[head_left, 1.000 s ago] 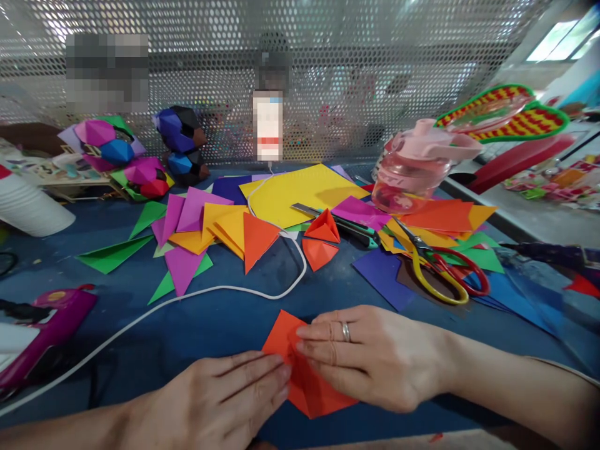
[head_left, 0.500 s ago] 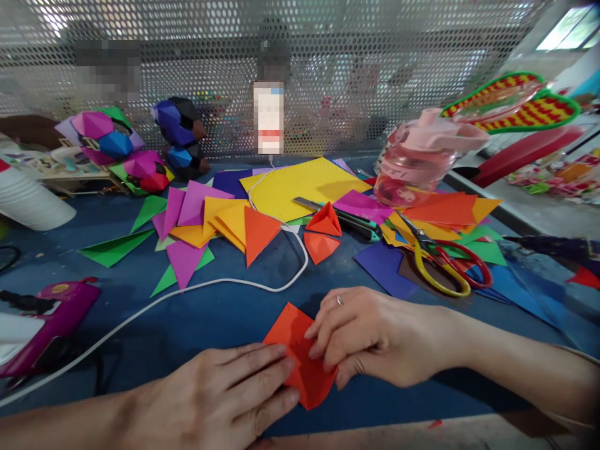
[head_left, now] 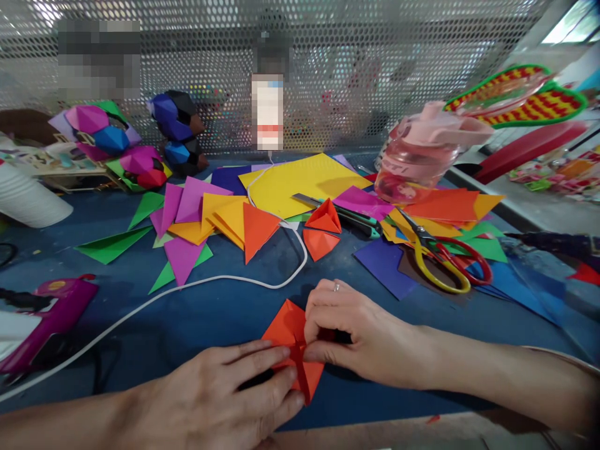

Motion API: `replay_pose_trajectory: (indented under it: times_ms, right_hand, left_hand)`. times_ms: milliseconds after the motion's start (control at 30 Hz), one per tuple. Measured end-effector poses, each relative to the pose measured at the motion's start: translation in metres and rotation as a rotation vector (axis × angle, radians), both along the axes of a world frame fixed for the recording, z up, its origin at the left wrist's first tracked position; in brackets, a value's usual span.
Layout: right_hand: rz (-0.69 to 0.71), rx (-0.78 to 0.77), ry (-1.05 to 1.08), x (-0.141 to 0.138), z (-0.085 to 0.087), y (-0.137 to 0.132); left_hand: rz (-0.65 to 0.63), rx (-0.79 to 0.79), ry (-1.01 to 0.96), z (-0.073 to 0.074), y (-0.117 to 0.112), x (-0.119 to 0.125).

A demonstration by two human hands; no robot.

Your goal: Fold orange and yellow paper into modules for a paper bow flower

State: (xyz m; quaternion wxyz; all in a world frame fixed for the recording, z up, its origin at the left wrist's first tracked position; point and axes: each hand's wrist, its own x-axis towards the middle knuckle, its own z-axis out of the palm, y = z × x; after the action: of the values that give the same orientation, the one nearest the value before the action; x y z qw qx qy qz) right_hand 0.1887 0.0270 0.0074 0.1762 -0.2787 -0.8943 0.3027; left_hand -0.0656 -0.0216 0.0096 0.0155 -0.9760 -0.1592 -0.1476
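Note:
A folded orange paper piece [head_left: 290,337] lies on the blue table [head_left: 220,312] near its front edge. My left hand [head_left: 225,400] presses on its lower left part with fingers stretched over it. My right hand [head_left: 356,334] has its fingers curled and pinches the paper's right flap, lifting a fold at the middle. A ring shows on one right finger.
Folded paper triangles [head_left: 210,225] in several colours lie behind, with a yellow sheet [head_left: 300,181], a utility knife [head_left: 342,215], scissors [head_left: 440,256], a pink bottle [head_left: 422,156], a white cable [head_left: 187,287] and a pink glue gun [head_left: 47,319]. A perforated metal screen [head_left: 328,75] closes the back.
My right hand went from lying flat on the orange paper to curling and pinching its flap. The paper is now folded narrower, with a raised crease at the middle.

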Motion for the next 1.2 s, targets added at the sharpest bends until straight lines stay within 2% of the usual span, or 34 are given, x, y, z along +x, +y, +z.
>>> replay_pose_trajectory:
  times_ms: [233, 567, 867, 1033, 1133, 1200]
  right_hand:
    - [-0.086, 0.099, -0.066, -0.009, -0.005, -0.008]
    - [-0.103, 0.138, -0.120, -0.011, -0.007, -0.013]
    - [-0.097, 0.154, -0.121, -0.010, -0.009, -0.012]
    - [-0.100, 0.143, -0.093, -0.009, -0.010, -0.012]
    - [-0.116, 0.135, -0.078, -0.010, -0.009, -0.011]
    - [-0.124, 0.121, -0.073, -0.009, -0.008, -0.012]
  left_hand:
    - [-0.020, -0.026, -0.028, 0.001, 0.000, 0.001]
    - [-0.026, -0.090, -0.084, 0.003, 0.002, 0.000]
    - [-0.018, -0.226, 0.157, 0.010, 0.002, 0.006]
    - [-0.044, -0.199, 0.147, 0.017, 0.006, 0.007]
    - [-0.050, -0.172, 0.170, 0.014, 0.007, 0.007]
    - [-0.050, -0.162, 0.149, 0.008, 0.006, 0.007]
